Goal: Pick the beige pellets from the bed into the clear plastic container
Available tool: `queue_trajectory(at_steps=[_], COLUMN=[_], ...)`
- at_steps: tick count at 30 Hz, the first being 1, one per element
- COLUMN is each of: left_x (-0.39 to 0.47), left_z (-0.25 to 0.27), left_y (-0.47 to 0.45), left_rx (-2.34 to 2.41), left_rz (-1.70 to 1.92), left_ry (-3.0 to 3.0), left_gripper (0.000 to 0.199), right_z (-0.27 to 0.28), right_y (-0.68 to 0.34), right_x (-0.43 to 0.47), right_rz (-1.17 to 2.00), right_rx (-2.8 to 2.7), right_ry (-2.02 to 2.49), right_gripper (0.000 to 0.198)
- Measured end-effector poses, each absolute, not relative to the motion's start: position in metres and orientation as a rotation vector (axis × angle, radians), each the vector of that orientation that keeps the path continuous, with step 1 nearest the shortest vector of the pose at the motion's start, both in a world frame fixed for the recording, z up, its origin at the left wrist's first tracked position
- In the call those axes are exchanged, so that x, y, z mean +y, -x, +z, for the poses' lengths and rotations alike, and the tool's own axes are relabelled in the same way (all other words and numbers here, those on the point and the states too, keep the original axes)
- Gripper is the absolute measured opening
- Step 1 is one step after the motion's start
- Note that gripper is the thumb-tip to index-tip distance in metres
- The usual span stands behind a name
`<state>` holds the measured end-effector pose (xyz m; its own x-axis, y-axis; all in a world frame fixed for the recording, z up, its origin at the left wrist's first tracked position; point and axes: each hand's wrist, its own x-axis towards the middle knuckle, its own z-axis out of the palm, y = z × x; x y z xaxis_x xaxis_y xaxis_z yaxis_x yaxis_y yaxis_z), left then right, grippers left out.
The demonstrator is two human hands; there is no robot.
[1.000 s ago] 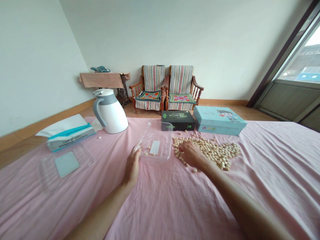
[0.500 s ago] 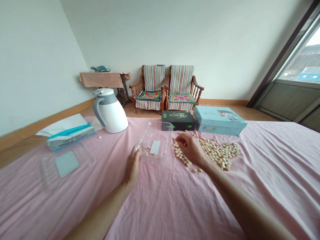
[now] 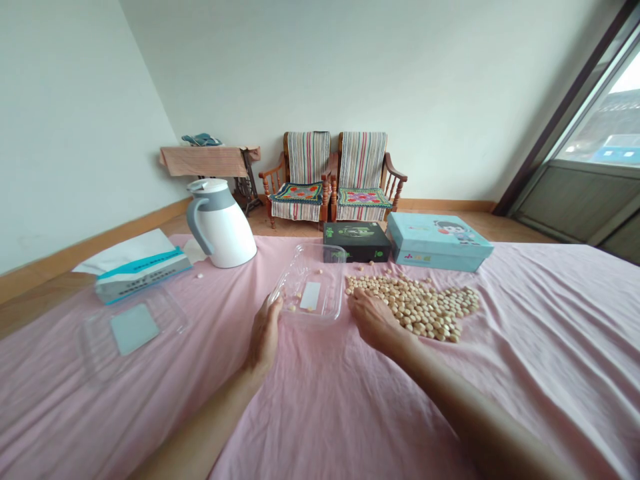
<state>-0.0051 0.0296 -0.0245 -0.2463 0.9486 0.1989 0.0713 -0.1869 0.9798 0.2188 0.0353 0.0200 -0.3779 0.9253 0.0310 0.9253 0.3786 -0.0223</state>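
A clear plastic tray (image 3: 333, 310) stands on the pink cloth, with a white label and several small pale tan nut-like pieces on its bottom. My left hand (image 3: 265, 333) grips the tray's left rim, thumb on top. To the right lies a wide heap of the same tan pieces (image 3: 430, 310). My right hand (image 3: 377, 323) rests palm down at the heap's near left edge. Its fingers are bent together and pointing toward the tray; their tips are partly hidden, and I cannot make out what is between them.
On the left are a tissue pack (image 3: 145, 270), a clear plastic lid or tray (image 3: 175, 323) and a white-and-grey jug (image 3: 227, 230). Behind the heap stand a black box (image 3: 355, 243) and a light blue box (image 3: 435, 257). Two wooden chairs (image 3: 360, 160) are beyond the table.
My right hand has moved nearer, from over the heap's left part to its near edge. Another tan piece now shows in the tray's far part. My left hand keeps its grip.
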Motion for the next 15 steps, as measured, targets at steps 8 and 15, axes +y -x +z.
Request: queue_trajectory(at_steps=[8, 15], left_x=[0.031, 0.03], left_z=[-0.026, -0.024], left_y=[0.007, 0.006], left_rx=[1.345, 1.346], left_rz=[1.511, 1.489], left_ry=[-1.273, -1.26], left_gripper=[0.045, 0.046], right_z=[0.028, 0.032], right_y=[-0.212, -0.228], right_x=[0.025, 0.037], right_rz=[-0.028, 0.132], right_rx=[-2.641, -2.353], right_ry=[1.804, 1.681], right_gripper=[0.029, 0.021])
